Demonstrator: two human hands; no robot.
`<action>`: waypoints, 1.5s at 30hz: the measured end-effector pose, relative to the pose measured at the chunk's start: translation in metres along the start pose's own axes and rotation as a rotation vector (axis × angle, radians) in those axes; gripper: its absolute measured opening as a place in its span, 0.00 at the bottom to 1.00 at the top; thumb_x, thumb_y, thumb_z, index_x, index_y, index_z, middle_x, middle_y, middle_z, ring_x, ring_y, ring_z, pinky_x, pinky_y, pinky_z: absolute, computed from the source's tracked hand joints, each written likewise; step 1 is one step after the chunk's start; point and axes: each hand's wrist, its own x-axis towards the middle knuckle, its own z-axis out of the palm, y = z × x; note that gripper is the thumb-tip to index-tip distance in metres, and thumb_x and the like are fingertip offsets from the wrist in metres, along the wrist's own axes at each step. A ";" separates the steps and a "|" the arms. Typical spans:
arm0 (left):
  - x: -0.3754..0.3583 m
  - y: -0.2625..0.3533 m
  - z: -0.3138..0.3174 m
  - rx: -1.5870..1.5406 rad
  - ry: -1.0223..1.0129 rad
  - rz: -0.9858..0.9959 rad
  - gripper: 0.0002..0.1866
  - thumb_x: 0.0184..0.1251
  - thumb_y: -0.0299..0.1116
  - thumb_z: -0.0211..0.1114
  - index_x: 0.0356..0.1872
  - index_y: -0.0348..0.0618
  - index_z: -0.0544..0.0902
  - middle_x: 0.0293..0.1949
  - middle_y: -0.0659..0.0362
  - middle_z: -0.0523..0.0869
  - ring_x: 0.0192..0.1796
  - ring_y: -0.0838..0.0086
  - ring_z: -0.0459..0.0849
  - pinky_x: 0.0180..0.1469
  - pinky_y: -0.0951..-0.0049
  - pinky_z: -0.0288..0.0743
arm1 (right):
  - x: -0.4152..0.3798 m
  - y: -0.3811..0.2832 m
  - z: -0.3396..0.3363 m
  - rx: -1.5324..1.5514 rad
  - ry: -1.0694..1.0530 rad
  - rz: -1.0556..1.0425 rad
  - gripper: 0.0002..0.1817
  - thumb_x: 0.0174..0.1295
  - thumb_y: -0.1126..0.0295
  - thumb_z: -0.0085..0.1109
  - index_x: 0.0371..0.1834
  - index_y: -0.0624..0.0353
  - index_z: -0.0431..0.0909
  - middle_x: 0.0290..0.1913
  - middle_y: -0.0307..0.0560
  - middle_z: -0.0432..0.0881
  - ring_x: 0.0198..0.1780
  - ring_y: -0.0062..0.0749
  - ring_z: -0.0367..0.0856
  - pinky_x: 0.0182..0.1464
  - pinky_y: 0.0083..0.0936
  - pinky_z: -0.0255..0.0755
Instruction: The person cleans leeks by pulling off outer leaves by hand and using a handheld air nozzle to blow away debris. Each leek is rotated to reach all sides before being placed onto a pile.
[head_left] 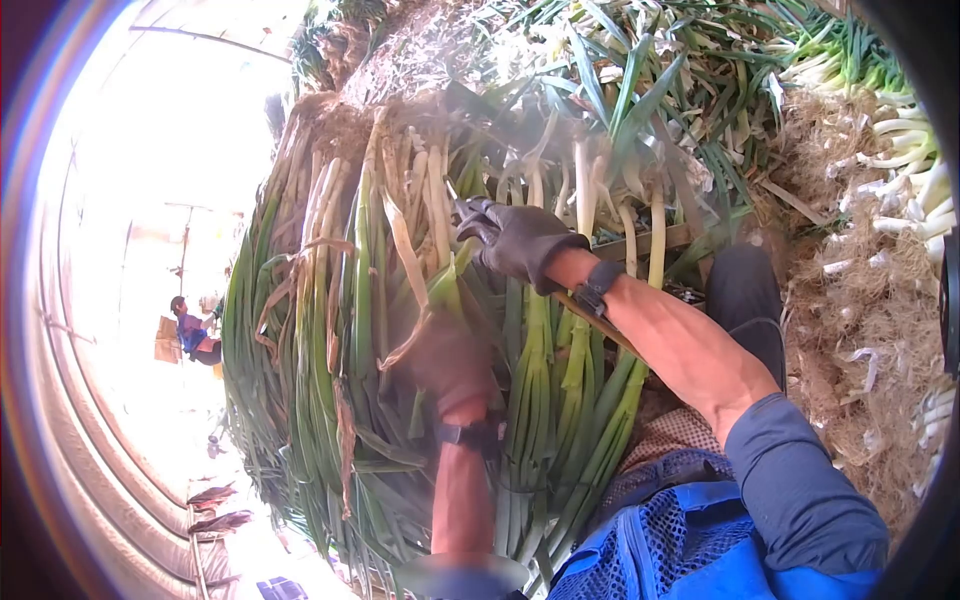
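Nearest to us, the wearer's blue mesh vest (650, 545) fills the lower edge, with a dark blue sleeve (800, 480) to its right and a dark trouser leg (745, 290) above. Two bare forearms reach out over a thick pile of long onion stalks (325, 330), each with a dark band at the wrist.

The left hand (440, 360) is blurred, down among the green leaves near the middle of the pile; we cannot tell whether its fingers are grasping or released. The right hand (520, 240), in a dark glove, is farther up, by the pale ends of the stalks. Its fingers are bent, and a small thin tip shows just beyond them, but we cannot tell what they grasp, if anything. A thin brownish strip (600, 325) runs beneath that wrist.

The stalks lie side by side, pale ends toward the top and leaves trailing down. To the right we see a mass of tangled roots (820, 300) with white stalk ends. Beyond the pile are loose green leaves (640, 85). Far off at the left, another person (195, 330) in blue is beside a brown box (167, 340), near a pale, ribbed wall (95, 440).
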 end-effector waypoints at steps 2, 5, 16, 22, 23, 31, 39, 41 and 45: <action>-0.001 -0.004 0.002 -0.023 -0.011 0.044 0.27 0.62 0.56 0.79 0.49 0.43 0.89 0.33 0.49 0.92 0.37 0.46 0.94 0.41 0.50 0.89 | -0.005 -0.006 -0.009 0.031 -0.024 -0.026 0.37 0.69 0.47 0.70 0.82 0.45 0.77 0.57 0.55 0.93 0.55 0.54 0.92 0.59 0.45 0.83; 0.009 0.010 -0.007 0.009 -0.242 -0.090 0.31 0.57 0.57 0.82 0.52 0.43 0.89 0.36 0.48 0.93 0.42 0.45 0.95 0.48 0.48 0.89 | -0.015 -0.008 -0.006 -0.078 -0.062 -0.003 0.38 0.69 0.47 0.71 0.82 0.44 0.77 0.55 0.55 0.93 0.53 0.53 0.92 0.58 0.44 0.83; 0.003 0.014 -0.033 -0.229 -0.856 -0.095 0.33 0.64 0.57 0.74 0.57 0.38 0.90 0.53 0.39 0.95 0.57 0.43 0.94 0.61 0.48 0.87 | -0.130 0.035 -0.031 0.276 -0.085 0.025 0.42 0.65 0.48 0.76 0.83 0.45 0.76 0.62 0.59 0.92 0.59 0.56 0.92 0.64 0.46 0.83; -0.019 0.023 -0.049 -0.269 -0.900 -0.089 0.32 0.68 0.59 0.70 0.58 0.41 0.91 0.54 0.39 0.95 0.60 0.42 0.93 0.65 0.49 0.85 | -0.088 0.034 -0.040 0.018 -0.038 0.068 0.41 0.67 0.50 0.75 0.83 0.48 0.76 0.65 0.58 0.91 0.63 0.57 0.91 0.66 0.45 0.83; -0.018 0.023 -0.051 -0.274 -0.900 -0.090 0.32 0.68 0.59 0.69 0.59 0.42 0.91 0.55 0.39 0.95 0.61 0.43 0.93 0.66 0.49 0.85 | -0.073 0.043 -0.031 -0.053 -0.088 0.106 0.40 0.67 0.51 0.73 0.83 0.48 0.76 0.66 0.56 0.90 0.64 0.57 0.90 0.66 0.45 0.83; -0.017 0.024 -0.056 -0.318 -0.934 -0.117 0.31 0.71 0.59 0.66 0.59 0.43 0.91 0.56 0.39 0.94 0.63 0.43 0.91 0.67 0.49 0.82 | -0.113 0.050 -0.037 0.142 -0.191 0.148 0.40 0.66 0.54 0.73 0.83 0.48 0.77 0.69 0.49 0.91 0.62 0.41 0.93 0.62 0.33 0.84; -0.001 0.024 -0.057 -0.400 -0.926 -0.026 0.29 0.67 0.55 0.72 0.59 0.42 0.91 0.53 0.38 0.94 0.59 0.42 0.92 0.64 0.48 0.84 | -0.193 0.070 -0.035 0.318 -0.370 0.062 0.47 0.65 0.53 0.80 0.89 0.39 0.71 0.65 0.46 0.92 0.60 0.36 0.92 0.65 0.34 0.81; 0.008 0.028 -0.048 -0.450 -0.836 0.007 0.28 0.66 0.54 0.73 0.56 0.42 0.91 0.52 0.38 0.94 0.58 0.41 0.93 0.63 0.47 0.84 | -0.198 0.077 -0.037 0.299 -0.317 0.095 0.51 0.66 0.48 0.79 0.91 0.48 0.67 0.65 0.51 0.91 0.62 0.40 0.91 0.66 0.34 0.81; 0.027 0.047 -0.047 -0.565 -0.682 0.025 0.24 0.68 0.50 0.73 0.55 0.43 0.91 0.50 0.39 0.95 0.57 0.42 0.93 0.60 0.46 0.85 | -0.213 0.059 -0.064 0.468 -0.043 0.214 0.46 0.70 0.68 0.78 0.89 0.63 0.65 0.76 0.46 0.85 0.71 0.22 0.83 0.73 0.27 0.77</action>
